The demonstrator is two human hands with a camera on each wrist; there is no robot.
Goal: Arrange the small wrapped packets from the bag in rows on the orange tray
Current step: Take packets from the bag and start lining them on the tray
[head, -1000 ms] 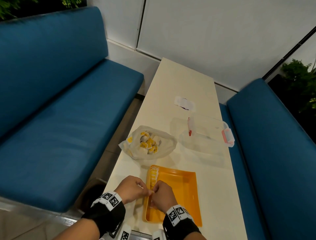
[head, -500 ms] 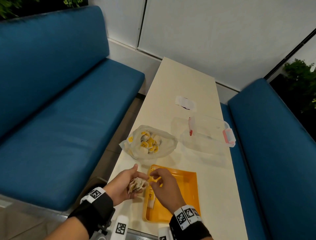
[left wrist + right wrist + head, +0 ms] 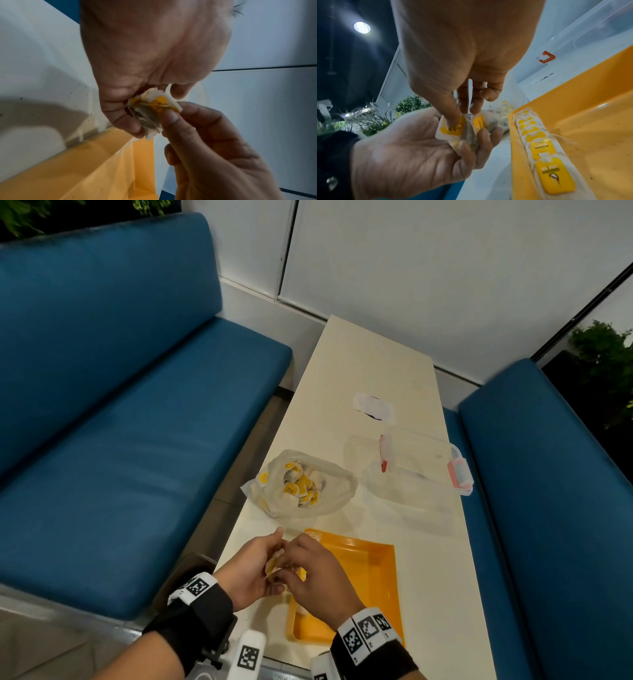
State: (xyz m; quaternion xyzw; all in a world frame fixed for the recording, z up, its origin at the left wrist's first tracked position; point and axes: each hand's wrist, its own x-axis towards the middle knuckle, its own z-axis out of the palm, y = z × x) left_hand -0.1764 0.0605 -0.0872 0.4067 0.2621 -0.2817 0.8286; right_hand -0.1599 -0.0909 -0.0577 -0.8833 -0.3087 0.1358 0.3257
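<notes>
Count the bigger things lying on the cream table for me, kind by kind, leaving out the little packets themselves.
Orange plastic tray: 1
Translucent plastic bag of packets: 1
Clear plastic box with red clips: 1
White paper scrap: 1
Total: 4

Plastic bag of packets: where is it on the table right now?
In the head view the plastic bag lies open near the table's left edge, just beyond the orange tray and left of the clear container.
</notes>
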